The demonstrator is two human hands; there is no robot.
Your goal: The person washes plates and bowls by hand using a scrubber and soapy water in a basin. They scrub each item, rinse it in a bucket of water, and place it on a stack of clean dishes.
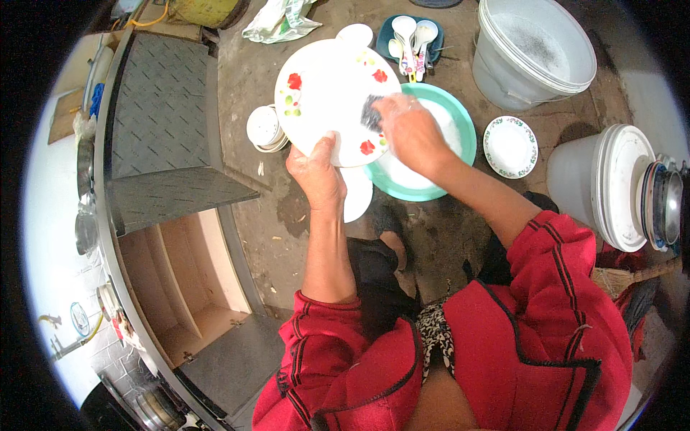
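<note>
My left hand (pixel 319 171) grips the near rim of a large white plate (pixel 326 102) with red flowers and green leaves, thumb on its face. In my right hand (pixel 412 132) is a dark scouring pad (pixel 371 113), pressed on the plate's right side. Partly under the plate and my right forearm stands a turquoise basin (pixel 468 145) holding whitish, foamy water. Below the plate's near edge another white dish (pixel 357 196) shows in part. A small bowl stack (pixel 264 128) stands at the plate's left, and a white bowl (pixel 357 35) peeks out behind it.
Spoons (pixel 412 40) lie in a dark teal tray (pixel 384 40). At right are a patterned plate (pixel 510 147), an open bucket (pixel 498 75) and a lidded bucket (pixel 574 175). A plastic bag (pixel 283 21) lies at the back. Along the left, a cabinet (pixel 183 280) has its doors ajar.
</note>
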